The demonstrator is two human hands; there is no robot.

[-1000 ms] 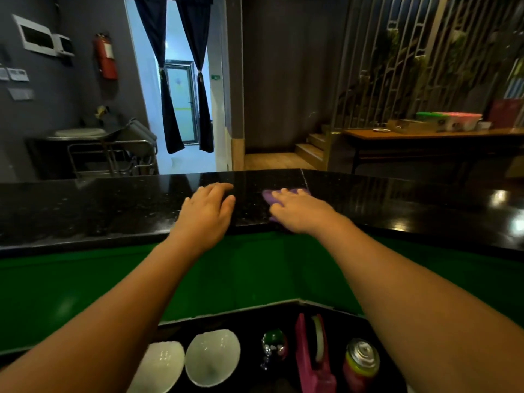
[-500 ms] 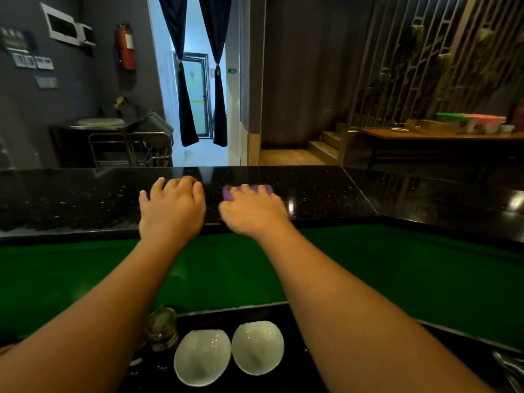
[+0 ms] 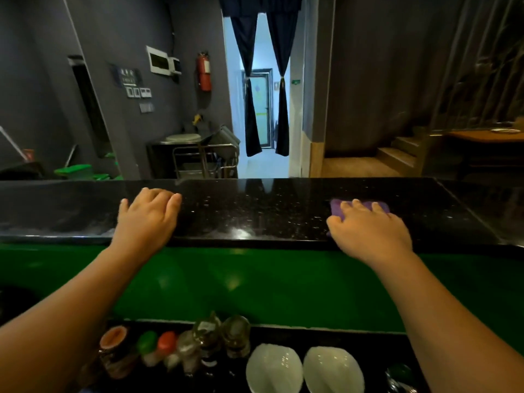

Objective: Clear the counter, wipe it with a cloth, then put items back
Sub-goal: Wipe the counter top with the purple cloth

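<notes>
The right hand [image 3: 368, 234] lies flat on a purple cloth [image 3: 336, 207] on the black speckled tabletop [image 3: 255, 214]. Its fingers [image 3: 357, 206] are straight and slightly spread, pressing down on the cloth rather than pinching it. Purple edges show just beyond the fingertips and to their left, and the rest of the cloth is hidden under the palm. The left hand [image 3: 147, 219] rests on the same tabletop, well apart to the left of the cloth. Its fingers [image 3: 169, 200] are close together and gently bent, tips touching the stone and holding nothing. The wrists of both hands cross the near edge of the tabletop. Below the fingers, on the person's side, a glossy green panel [image 3: 255, 279] drops to a lower dark ledge [image 3: 283, 333]. On that ledge, nearer the left arm, stands a blurred cluster of bottles [image 3: 209, 341], two of them with a green and a red cap. Just right of the bottles, two white bowls [image 3: 273, 367] sit side by side, between the two forearms.
</notes>
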